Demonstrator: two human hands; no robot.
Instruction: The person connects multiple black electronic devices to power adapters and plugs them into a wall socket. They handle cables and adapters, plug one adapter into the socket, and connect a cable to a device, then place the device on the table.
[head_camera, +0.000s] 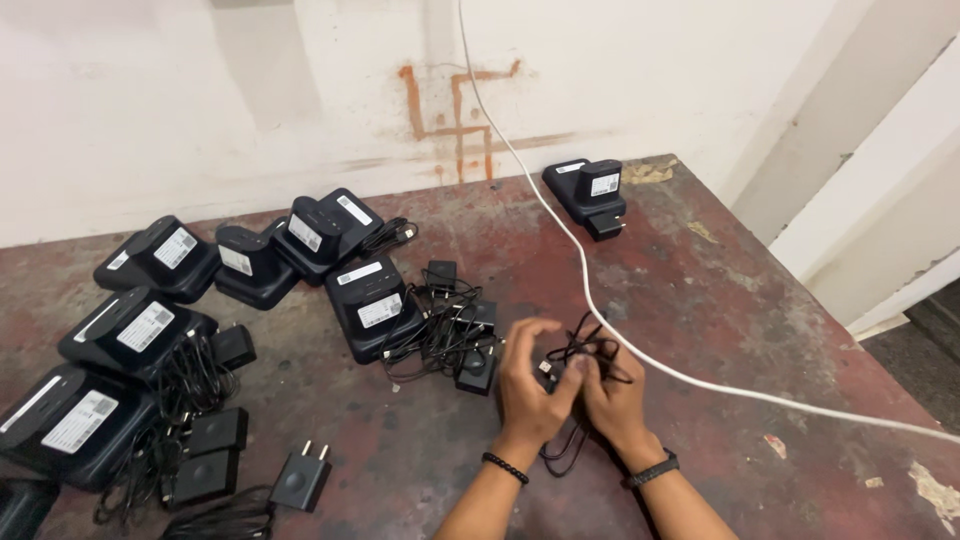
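Observation:
My left hand (527, 388) and my right hand (612, 394) meet over the worn red table (760, 300), both closed on a bundle of thin black cable (590, 352). Loops of that cable hang down between my wrists. A dark band sits on each wrist. Just left of my hands lies a tangle of black power adapters and cords (455, 330) beside a black charging dock (372, 305).
Several more black docks with white labels lie across the table's left side (150, 325), with loose plug adapters (300, 478) in front. Another dock with an adapter (592, 190) sits at the back. A white cable (640, 350) runs from the wall across the table to the right.

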